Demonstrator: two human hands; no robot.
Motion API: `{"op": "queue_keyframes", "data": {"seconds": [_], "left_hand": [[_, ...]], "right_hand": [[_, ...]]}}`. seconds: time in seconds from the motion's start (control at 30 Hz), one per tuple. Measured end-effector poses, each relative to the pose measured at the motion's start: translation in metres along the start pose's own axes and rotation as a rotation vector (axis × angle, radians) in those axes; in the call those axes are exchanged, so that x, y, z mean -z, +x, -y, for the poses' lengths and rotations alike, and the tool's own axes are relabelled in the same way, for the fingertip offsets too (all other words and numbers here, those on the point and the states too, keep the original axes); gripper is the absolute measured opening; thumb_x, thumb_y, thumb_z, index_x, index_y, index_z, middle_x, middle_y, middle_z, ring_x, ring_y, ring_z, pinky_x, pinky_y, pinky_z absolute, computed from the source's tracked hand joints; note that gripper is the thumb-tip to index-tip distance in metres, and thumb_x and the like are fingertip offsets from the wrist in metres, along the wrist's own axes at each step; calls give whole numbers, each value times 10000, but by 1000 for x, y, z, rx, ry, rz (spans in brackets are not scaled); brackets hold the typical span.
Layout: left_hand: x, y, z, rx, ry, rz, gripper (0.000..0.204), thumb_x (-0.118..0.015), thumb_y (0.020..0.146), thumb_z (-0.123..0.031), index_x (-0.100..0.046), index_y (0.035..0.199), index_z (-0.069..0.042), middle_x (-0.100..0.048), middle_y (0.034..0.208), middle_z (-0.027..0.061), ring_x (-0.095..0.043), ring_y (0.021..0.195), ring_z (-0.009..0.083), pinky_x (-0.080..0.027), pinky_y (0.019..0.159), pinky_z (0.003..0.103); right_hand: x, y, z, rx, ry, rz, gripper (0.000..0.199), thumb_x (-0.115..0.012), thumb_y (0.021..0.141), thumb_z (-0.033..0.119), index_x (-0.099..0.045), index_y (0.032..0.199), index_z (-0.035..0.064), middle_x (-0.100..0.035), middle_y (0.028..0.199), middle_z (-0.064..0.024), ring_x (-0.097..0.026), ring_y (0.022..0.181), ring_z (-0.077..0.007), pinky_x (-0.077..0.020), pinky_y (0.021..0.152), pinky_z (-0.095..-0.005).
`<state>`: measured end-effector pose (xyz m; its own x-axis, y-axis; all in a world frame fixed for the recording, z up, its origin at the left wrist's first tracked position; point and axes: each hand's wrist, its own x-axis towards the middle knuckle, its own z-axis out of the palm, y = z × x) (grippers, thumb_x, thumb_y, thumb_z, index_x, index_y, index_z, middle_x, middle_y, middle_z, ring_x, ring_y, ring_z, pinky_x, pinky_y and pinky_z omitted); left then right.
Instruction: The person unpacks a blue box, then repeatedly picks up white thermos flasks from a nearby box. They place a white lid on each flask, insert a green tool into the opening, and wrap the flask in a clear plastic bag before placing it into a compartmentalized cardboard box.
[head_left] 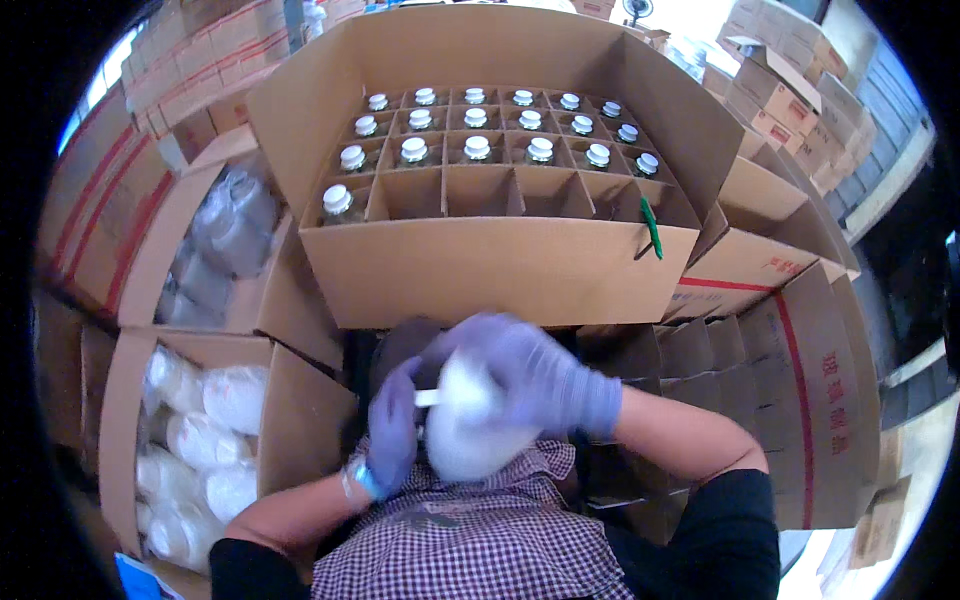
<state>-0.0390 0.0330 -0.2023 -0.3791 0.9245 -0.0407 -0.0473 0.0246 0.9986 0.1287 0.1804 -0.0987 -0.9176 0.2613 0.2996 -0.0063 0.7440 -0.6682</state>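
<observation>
Both my hands wear thin lavender gloves and meet in front of my chest, over a checked apron. Between them is a white, rounded bundle (470,440), which looks like soft foam wrapping. My right hand (535,375) is curled over its upper right side, smeared by motion. On the left, my left hand (395,425) is closed at the bundle's edge, where a small white strip (428,397) pokes out from its fingers. What lies inside the wrapping is hidden. Beyond my hands stands an open carton (490,270) with dividers, holding several white-capped bottles (477,148); several front cells hold none.
A green pen-like tool (651,228) hangs over the carton's front wall. Left of me, one box (305,405) holds white wrapped bundles (205,440), another clear plastic bags (235,225). To my right lies a divided carton (800,400). Stacked cartons (785,100) stand behind.
</observation>
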Motion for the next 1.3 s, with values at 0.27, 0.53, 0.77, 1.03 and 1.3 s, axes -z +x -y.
{"op": "queue_keyframes", "data": {"seconds": [0.27,0.53,0.77,1.03,1.3], "left_hand": [[56,19,-3,19,138,808,869,-870,740,-295,-467,1463,-29,-663,1283,117,-623,1185,235,-465,1059,359],[-14,-37,-1,128,96,219,923,-838,763,-287,-386,1518,-8,-622,1343,168,-590,1234,239,-448,1068,371],[34,-8,3,42,98,530,753,-814,755,-286,-542,1419,-57,-683,1232,170,-673,1108,272,-511,983,381],[44,-5,-11,118,-195,711,890,-830,718,-199,-442,1511,-87,-650,1318,107,-593,1184,163,-466,1051,355],[-1,-49,14,162,152,133,791,-772,788,-321,-469,1460,-33,-655,1252,228,-645,1137,361,-491,1003,415]], "right_hand": [[14,3,62,208,-266,258,908,-828,663,464,-493,1422,95,-534,1378,-172,-465,1327,-381,-359,1134,-450],[-19,-10,-34,-279,37,129,788,-794,708,374,-527,1390,83,-564,1330,-164,-522,1273,-346,-354,1138,-439],[-12,-7,19,57,-117,322,786,-800,687,348,-531,1390,123,-522,1384,-149,-478,1290,-370,-359,1091,-540],[-2,-19,48,145,-236,325,1024,-839,588,625,-513,1446,171,-380,1523,-221,-323,1407,-511,-195,1120,-710],[-16,6,-19,-127,205,318,897,-750,652,527,-539,1360,18,-477,1411,-224,-469,1308,-382,-342,1123,-472]]}}
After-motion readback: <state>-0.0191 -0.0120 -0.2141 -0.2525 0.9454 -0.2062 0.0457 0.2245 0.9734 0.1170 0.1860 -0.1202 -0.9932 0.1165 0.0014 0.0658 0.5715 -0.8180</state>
